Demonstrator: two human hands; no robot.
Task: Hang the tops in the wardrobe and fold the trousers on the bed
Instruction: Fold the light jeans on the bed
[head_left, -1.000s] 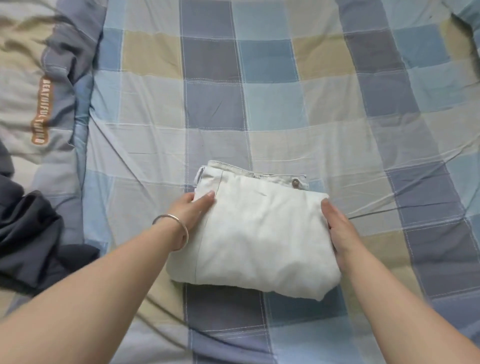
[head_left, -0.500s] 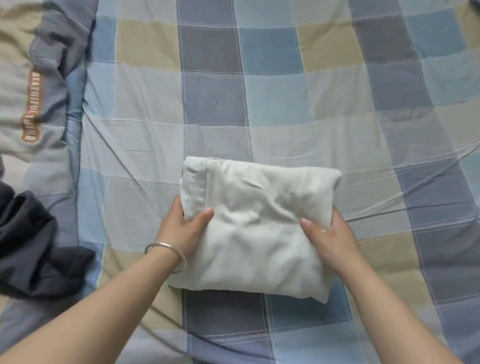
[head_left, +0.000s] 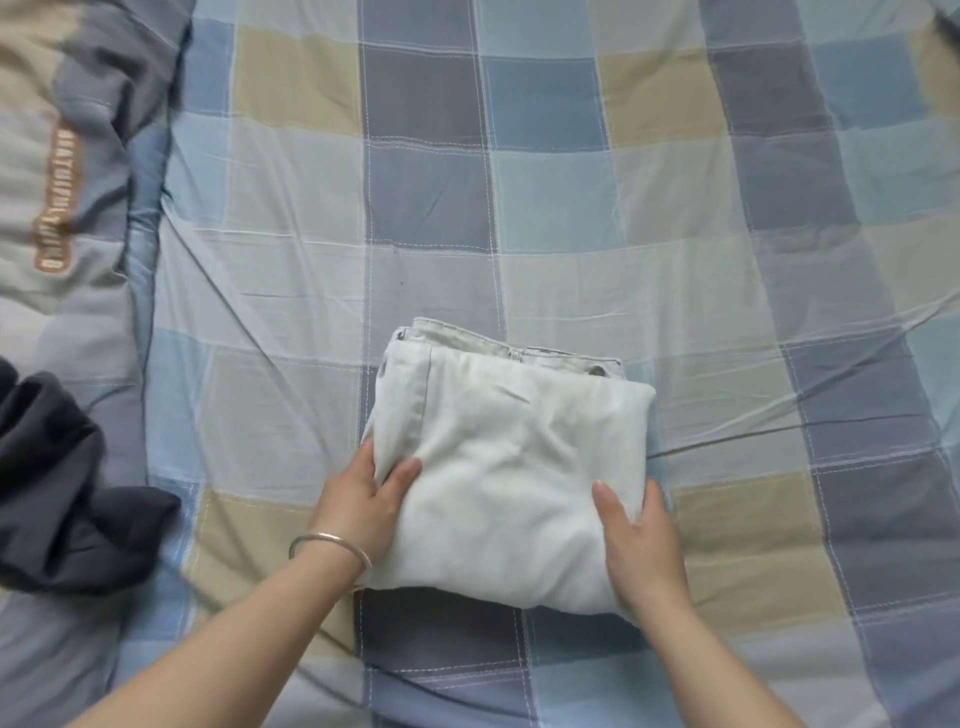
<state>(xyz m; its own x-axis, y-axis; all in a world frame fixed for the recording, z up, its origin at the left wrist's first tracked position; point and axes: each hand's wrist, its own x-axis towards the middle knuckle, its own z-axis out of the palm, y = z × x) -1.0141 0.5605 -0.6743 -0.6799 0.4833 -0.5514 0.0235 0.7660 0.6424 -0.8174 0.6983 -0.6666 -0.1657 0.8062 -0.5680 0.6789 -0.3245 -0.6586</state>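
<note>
Two hands clasp the folded white trousers (head_left: 511, 483) mid-bed (head_left: 571, 260): left hand (head_left: 358, 501) and right hand (head_left: 641, 545), fingers clamped on opposite sides, thumbs on top.

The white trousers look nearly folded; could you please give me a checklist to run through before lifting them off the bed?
1. White trousers folded into a compact bundle: ok.
2. Left hand grips the bundle's left edge: ok.
3. Right hand grips the right edge: ok.
4. Waistband tucked in: not ok, it sticks out at the far edge.
5. Dark garment apart from the bundle: ok.
6. Layers underneath lie flat: cannot tell.
</note>
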